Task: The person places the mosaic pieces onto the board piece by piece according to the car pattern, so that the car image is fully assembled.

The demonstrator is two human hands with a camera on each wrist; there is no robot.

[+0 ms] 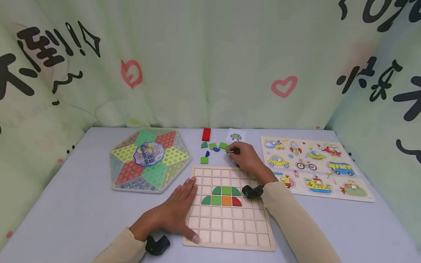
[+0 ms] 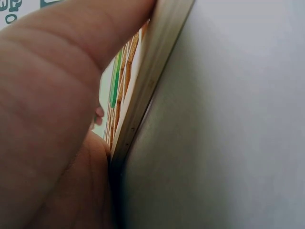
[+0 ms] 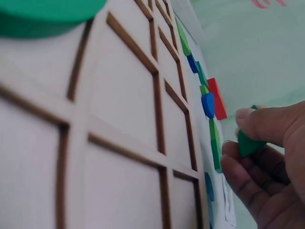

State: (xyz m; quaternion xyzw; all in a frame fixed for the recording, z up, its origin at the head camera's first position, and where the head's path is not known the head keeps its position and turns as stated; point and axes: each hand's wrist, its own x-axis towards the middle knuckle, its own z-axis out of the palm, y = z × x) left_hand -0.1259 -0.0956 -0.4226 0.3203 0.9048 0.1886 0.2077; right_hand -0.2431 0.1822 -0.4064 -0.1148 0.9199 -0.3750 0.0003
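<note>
Head: grid board (image 1: 227,235) carries 7 seated pieces (image 1: 226,190): 5 green, 1 orange, 1 red. Loose behind it: 3 green squares (image 1: 204,160), 1 green quarter-round (image 1: 204,145), 2 blue half-rounds (image 1: 216,149), 1 red block (image 1: 206,134). Left hand (image 1: 175,207) spread on board's left edge. Right hand (image 1: 244,157) pinches 1 green piece (image 1: 229,151), only a sliver here, beyond board's far edge.
Left wrist: shows board's side thickness, hidden from head.
Right wrist: shows held piece's pointed corner, thumb against fingertips.
</note>
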